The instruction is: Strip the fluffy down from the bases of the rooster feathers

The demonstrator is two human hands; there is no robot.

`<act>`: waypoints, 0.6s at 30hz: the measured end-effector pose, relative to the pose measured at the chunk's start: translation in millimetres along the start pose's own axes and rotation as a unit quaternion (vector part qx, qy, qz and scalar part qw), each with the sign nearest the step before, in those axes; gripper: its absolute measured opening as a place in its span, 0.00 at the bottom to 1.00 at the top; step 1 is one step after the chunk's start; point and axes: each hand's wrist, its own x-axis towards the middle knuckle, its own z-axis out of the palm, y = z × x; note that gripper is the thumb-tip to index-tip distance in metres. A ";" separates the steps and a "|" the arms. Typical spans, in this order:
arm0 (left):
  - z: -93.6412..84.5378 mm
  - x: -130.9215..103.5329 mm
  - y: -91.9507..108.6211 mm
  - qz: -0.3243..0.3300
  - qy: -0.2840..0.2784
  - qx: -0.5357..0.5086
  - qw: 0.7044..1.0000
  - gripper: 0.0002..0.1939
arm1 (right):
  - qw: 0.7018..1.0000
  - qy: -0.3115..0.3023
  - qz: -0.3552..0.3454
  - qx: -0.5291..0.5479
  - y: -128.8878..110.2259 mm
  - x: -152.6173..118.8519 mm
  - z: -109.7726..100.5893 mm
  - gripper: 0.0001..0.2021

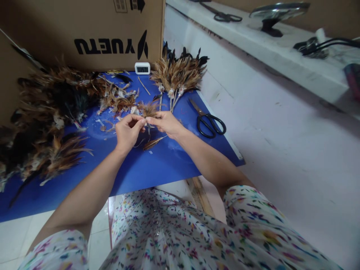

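Observation:
Over the middle of the blue table, a small brown feather bunch (149, 109) is pinched between the fingers of my right hand (165, 123). My left hand (128, 131) meets it there, thumb and fingertips closed together at the base of the bunch. Whether the left fingers grip the feathers or a thin strand is hidden. Just below the hands lies a single brown feather (153, 144). Loose feather tufts (120, 100) are scattered beyond my left hand. Past my right hand, several feather bundles on sticks (180, 73) lie together. Black-handled scissors (209, 122) rest to the right.
A large feather pile (56, 101) covers the table's left side. A cardboard box (107, 22) stands behind, with a small white digital clock (142, 68) before it. Along the right runs a wall with a ledge (242, 37) bearing another pair of scissors (225, 17) and cables (332, 43).

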 end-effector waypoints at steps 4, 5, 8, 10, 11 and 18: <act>-4.0 -0.8 -1.9 0.087 0.002 0.090 0.992 0.06 | 0.999 0.013 0.031 0.015 -4.2 -3.3 3.0 0.14; -4.9 -0.8 -2.3 0.108 0.002 0.107 0.988 0.06 | 0.999 0.017 0.032 0.017 -5.2 -3.9 3.3 0.14; -6.7 -0.5 -1.7 0.158 -0.007 0.140 0.977 0.06 | 0.999 0.012 0.030 0.024 -6.6 -4.4 3.0 0.13; -7.1 -0.3 0.0 0.190 -0.009 0.155 0.969 0.05 | 0.999 -0.004 0.026 0.030 -6.0 -3.9 2.4 0.13; -7.1 -0.1 0.8 0.209 -0.005 0.161 0.965 0.05 | 0.999 -0.011 0.026 0.032 -5.6 -3.6 2.1 0.13; -6.2 0.1 1.9 0.244 -0.018 0.154 0.957 0.04 | 0.998 -0.037 0.039 0.018 -5.0 -2.8 0.9 0.15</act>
